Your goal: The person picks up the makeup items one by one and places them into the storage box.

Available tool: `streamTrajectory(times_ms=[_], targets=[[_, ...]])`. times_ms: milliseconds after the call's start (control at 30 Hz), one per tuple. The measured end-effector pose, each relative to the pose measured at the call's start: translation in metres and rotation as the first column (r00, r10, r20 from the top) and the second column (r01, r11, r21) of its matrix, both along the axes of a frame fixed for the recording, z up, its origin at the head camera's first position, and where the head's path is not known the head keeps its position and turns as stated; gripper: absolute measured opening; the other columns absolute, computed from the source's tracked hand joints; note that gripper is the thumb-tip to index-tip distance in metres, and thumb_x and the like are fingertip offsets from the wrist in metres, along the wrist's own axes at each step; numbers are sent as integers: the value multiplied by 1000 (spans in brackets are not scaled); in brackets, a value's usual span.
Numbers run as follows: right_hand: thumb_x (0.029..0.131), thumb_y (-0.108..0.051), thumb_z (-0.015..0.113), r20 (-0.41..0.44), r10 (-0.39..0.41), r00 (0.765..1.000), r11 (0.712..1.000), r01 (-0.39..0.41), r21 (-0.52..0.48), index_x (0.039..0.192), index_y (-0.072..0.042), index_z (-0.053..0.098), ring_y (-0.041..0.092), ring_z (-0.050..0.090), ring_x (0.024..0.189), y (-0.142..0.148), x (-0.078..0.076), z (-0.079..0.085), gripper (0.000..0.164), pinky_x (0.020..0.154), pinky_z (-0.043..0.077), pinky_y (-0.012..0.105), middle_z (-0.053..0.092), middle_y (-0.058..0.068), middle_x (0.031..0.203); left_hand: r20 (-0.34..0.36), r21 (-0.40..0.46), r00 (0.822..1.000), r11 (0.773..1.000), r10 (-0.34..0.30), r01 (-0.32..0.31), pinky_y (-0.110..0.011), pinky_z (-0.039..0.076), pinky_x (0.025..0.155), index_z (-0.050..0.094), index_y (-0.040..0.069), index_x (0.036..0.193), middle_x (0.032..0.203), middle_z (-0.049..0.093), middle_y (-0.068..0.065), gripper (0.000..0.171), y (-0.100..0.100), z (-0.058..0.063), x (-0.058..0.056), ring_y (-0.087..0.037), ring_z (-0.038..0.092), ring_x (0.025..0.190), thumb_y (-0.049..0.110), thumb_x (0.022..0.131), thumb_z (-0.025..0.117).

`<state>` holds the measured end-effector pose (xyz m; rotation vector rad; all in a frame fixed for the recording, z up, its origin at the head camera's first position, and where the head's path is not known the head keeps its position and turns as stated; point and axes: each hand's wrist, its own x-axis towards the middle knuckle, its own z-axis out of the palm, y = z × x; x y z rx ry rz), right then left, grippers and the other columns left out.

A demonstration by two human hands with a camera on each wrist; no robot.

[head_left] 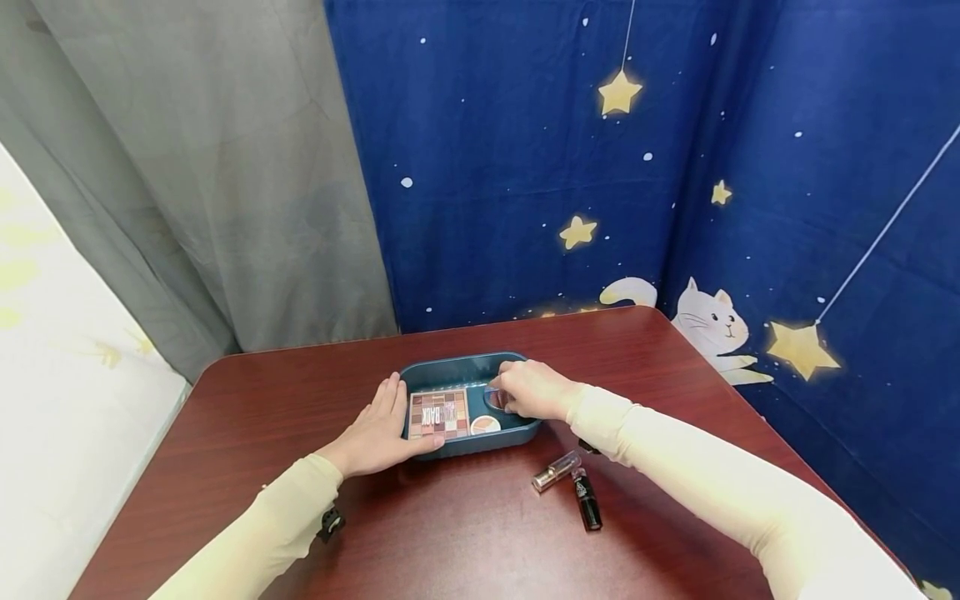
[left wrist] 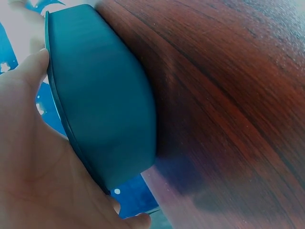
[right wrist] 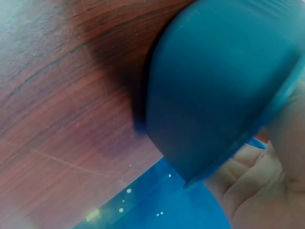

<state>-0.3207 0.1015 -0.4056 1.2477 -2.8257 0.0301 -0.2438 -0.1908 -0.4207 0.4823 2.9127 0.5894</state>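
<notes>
A dark teal oblong tray (head_left: 457, 451) sits on the table. My left hand (head_left: 378, 427) lies along its left end, fingers straight against the rim and thumb over the front edge; the left wrist view shows that hand beside the tray wall (left wrist: 102, 95). Over the right end reaches my right hand (head_left: 534, 389), its curled fingers pinching a round, shiny compact (head_left: 493, 398) inside the tray. The fingers partly hide this compact. An eyeshadow palette (head_left: 438, 414) with many coloured squares fills the left part of the tray. A small round pan (head_left: 485, 425) with a white rim lies beside it.
In front of the tray, on the reddish-brown table (head_left: 465, 533), lie a clear and gold lipstick tube (head_left: 556, 472) and a black lipstick tube (head_left: 587, 500), close together near my right forearm. A grey curtain (head_left: 247, 167) and a blue starry curtain (head_left: 510, 167) hang behind.
</notes>
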Motion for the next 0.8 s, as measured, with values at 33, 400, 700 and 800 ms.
streamTrajectory(times_ms=[33,400,700,800], targets=[[86,-15,81,-9,4,1000,1000,-5,-8,115,-14,76,13,61,84,2,1,2,30,76,54,32,63,0,95,1,1,1000,1000,0,0,-60,18,117,8,-6,158,167,-3,-20,127,0,0,0,-39,2,152,83,80,55],[87,-3,75,-133,121,984,990,-130,-60,115,-13,76,14,63,87,22,14,21,30,74,55,31,65,1,99,-3,5,1000,1000,-5,5,-60,19,116,7,-5,158,167,-4,-20,126,-1,1,-1,-39,3,152,81,81,56],[85,-5,77,-198,202,959,977,-212,-31,116,-14,74,16,62,91,43,33,24,32,77,56,32,64,1,104,-3,8,1000,1000,-4,4,-60,19,117,7,-6,158,167,-4,-20,125,-1,1,-1,-38,3,152,80,82,57],[86,-6,77,-209,215,954,974,-225,-25,116,-15,74,14,61,92,47,38,25,32,76,56,31,64,0,105,-2,11,1000,1000,-1,1,-60,18,117,8,-6,158,167,-4,-20,125,-1,1,-1,-38,2,152,80,82,57]])
